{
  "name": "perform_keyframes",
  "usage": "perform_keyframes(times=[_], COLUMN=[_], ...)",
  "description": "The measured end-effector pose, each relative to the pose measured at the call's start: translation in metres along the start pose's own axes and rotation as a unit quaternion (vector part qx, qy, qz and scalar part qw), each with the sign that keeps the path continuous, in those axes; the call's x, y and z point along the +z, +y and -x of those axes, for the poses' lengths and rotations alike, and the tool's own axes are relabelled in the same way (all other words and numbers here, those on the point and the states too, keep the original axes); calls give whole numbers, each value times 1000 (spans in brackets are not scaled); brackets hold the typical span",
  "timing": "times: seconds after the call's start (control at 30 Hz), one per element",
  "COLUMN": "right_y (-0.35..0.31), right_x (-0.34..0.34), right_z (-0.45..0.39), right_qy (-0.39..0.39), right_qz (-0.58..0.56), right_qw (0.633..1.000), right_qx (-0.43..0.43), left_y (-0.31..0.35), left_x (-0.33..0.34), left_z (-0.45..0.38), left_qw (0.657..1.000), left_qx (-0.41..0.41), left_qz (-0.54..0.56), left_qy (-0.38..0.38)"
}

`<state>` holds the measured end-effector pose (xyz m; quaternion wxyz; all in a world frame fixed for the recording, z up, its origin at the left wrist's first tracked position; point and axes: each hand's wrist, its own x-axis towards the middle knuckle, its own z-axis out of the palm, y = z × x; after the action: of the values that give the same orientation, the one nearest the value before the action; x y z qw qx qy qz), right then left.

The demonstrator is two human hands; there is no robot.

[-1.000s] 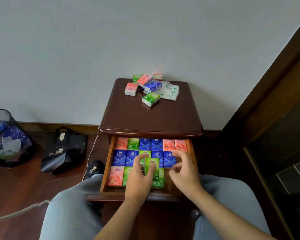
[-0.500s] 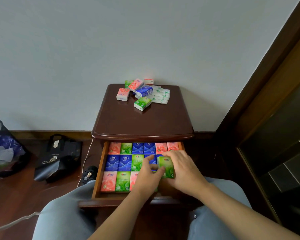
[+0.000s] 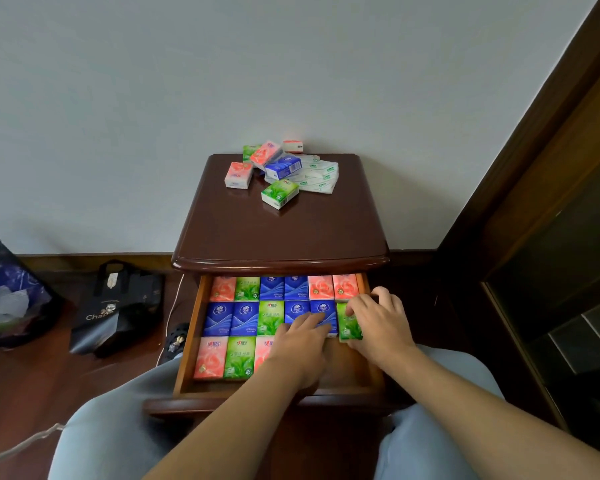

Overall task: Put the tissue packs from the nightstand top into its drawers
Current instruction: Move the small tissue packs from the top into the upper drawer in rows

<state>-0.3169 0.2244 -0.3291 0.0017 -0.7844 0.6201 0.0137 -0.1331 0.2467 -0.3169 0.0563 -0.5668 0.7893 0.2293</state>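
tissue packs (image 3: pixel 270 317) in rows inside open drawer (image 3: pixel 187 344)

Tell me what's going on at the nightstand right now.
A seated person is filling the open drawer with tissue packs laid in rows. The right hand holds a green pack at the right end of the middle row, while the left hand rests on the blue packs beside it. The front row has space on its right. A small pile of packs waits on the nightstand top.
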Motion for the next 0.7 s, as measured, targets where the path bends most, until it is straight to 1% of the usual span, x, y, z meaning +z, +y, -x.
perform_keyframes(times=[0.1,0.27,0.47,0.53,0.6,0.63,0.7], right_y=[-1,-2,-6,-2,6,13,26], right_x=[3,5,5,-2,-17,-26,-47], right_z=[-1,-2,-5,-5,-5,-7,-14], right_qy=[-8,4,-21,-15,33,66,118], right_qz=[-2,-9,-24,-36,-67,-87,-128], right_qw=[1000,1000,999,999,997,993,981], right_qx=[12,25,31,28,37,50,82], left_y=[1,0,-4,-3,-3,-4,-8], left_x=[-1,3,4,-1,-10,-16,-32], left_z=[-7,-14,-14,-14,-12,-12,-11], left_qw=[1000,1000,999,999,999,998,989], left_qx=[-10,-17,-16,-15,-20,-24,-23], left_qz=[-12,0,21,25,30,37,52], left_qy=[-27,-22,-27,-31,-2,35,140])
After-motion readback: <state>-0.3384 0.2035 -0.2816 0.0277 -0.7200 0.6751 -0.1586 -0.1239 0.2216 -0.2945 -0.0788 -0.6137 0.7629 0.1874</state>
